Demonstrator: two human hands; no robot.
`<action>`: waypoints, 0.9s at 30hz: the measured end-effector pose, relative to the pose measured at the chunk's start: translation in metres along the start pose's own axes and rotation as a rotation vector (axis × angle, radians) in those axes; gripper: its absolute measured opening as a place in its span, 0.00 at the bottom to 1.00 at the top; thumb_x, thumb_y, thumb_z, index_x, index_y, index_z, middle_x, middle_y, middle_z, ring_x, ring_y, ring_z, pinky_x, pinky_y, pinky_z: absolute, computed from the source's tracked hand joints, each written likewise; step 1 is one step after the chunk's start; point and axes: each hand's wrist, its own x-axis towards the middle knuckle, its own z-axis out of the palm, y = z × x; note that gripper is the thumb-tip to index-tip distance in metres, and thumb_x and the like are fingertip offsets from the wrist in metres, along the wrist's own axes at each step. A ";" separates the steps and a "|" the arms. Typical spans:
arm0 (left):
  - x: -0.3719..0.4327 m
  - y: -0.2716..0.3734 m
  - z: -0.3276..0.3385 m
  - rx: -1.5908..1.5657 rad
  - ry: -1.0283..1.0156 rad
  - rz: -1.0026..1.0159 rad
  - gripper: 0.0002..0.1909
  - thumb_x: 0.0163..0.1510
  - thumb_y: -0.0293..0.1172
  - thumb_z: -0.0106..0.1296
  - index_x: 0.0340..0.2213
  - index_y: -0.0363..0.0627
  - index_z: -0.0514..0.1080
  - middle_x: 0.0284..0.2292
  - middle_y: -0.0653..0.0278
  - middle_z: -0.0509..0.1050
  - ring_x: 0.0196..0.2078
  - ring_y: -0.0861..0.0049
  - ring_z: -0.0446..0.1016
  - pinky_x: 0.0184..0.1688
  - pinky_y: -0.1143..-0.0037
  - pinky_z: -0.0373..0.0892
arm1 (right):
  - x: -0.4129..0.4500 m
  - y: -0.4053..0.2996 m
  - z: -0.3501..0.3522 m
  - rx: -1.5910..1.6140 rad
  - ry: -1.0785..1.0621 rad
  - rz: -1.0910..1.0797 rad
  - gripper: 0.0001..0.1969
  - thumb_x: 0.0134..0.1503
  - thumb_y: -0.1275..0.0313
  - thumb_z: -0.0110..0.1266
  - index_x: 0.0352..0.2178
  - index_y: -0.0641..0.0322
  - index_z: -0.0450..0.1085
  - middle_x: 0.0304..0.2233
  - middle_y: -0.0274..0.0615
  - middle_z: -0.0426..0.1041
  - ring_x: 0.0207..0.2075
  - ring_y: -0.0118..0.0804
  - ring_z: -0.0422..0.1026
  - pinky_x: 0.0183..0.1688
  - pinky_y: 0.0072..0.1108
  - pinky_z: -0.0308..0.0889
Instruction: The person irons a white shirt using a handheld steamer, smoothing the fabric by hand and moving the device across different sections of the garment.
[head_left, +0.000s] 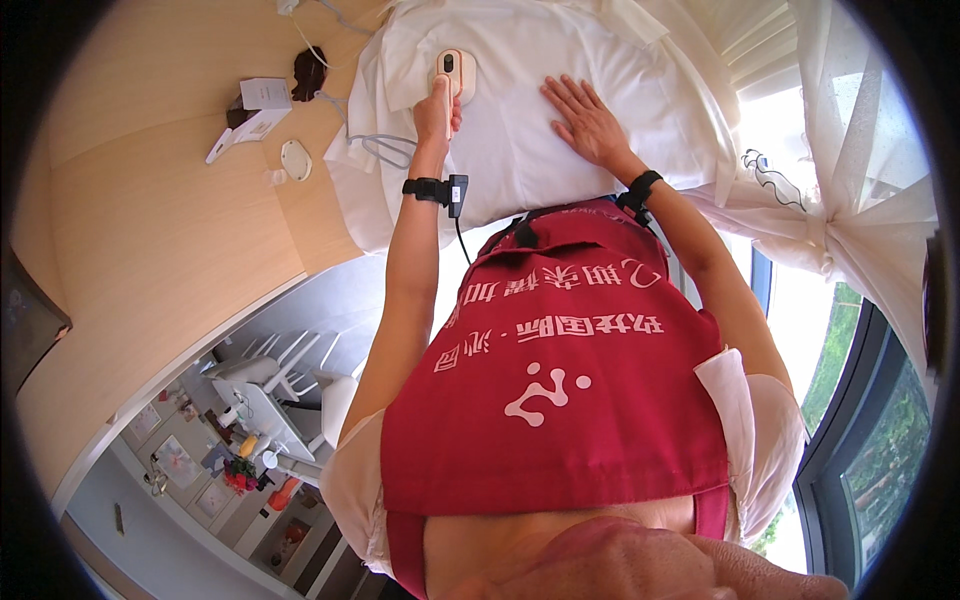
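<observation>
My left hand (433, 118) grips the slim handle of a white and orange handheld garment iron (463, 75). The iron's head rests on a white cloth (517, 161), which looks creased and drapes over a padded surface. A grey cord (386, 142) loops over the cloth just left of the hand. To the right, my right hand (589, 124) lies palm down on the same cloth, fingers spread and nothing held. Black straps circle both wrists, and a small black device (457, 196) with a cable sits on the left one.
On the wooden surface at left are an opened white box (259, 112), a dark brown item (309, 73) and an oval white piece (296, 160). Sheer curtains (847, 172) and a dark-framed window (847, 420) border the right. A black cable (776, 184) lies near the sill.
</observation>
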 end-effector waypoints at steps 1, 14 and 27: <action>0.002 0.001 -0.001 0.002 0.000 0.001 0.30 0.61 0.58 0.52 0.26 0.36 0.75 0.17 0.66 0.69 0.14 0.81 0.67 0.16 0.79 0.63 | 0.000 0.000 0.000 0.004 0.001 0.000 0.33 0.70 0.56 0.41 0.72 0.52 0.49 0.74 0.38 0.51 0.75 0.42 0.47 0.76 0.38 0.38; 0.028 0.004 -0.005 -0.073 -0.112 -0.018 0.30 0.64 0.57 0.52 0.30 0.35 0.77 0.19 0.63 0.72 0.15 0.78 0.69 0.17 0.79 0.64 | -0.001 0.000 -0.002 0.013 0.007 -0.006 0.32 0.70 0.57 0.41 0.72 0.53 0.49 0.74 0.39 0.51 0.75 0.42 0.47 0.76 0.37 0.38; 0.034 0.011 -0.014 -0.148 -0.311 -0.093 0.28 0.64 0.56 0.49 0.36 0.37 0.76 0.21 0.65 0.71 0.19 0.77 0.70 0.21 0.76 0.68 | -0.003 0.003 -0.001 0.003 0.012 0.000 0.32 0.70 0.57 0.41 0.72 0.52 0.49 0.74 0.38 0.50 0.75 0.42 0.47 0.76 0.38 0.39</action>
